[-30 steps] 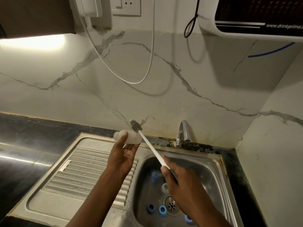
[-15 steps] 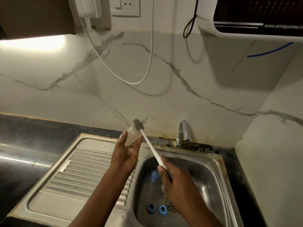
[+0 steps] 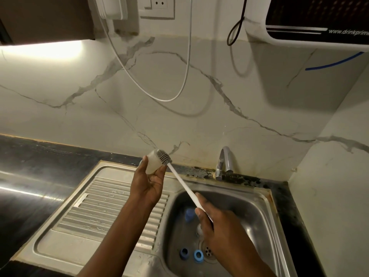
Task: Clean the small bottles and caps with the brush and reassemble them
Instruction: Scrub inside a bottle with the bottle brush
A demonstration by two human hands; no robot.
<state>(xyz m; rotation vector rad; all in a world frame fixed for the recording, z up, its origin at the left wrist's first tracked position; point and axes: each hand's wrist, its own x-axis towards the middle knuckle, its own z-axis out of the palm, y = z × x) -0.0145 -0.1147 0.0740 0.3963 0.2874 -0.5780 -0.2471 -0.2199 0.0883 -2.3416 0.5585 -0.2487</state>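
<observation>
Bottle (image 3: 151, 163) swung from flat to near upright over the last second; brush (image 3: 180, 181) head now touches its top end, can't tell if inside. Left hand (image 3: 148, 184) grips bottle. Right hand (image 3: 216, 222) grips brush handle, over sink (image 3: 251, 208). Two blue caps (image 3: 198, 256) beside drain (image 3: 208, 251).

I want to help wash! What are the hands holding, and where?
The left hand holds a small bottle by its body; the right hand grips the brush by the handle's lower end.
</observation>
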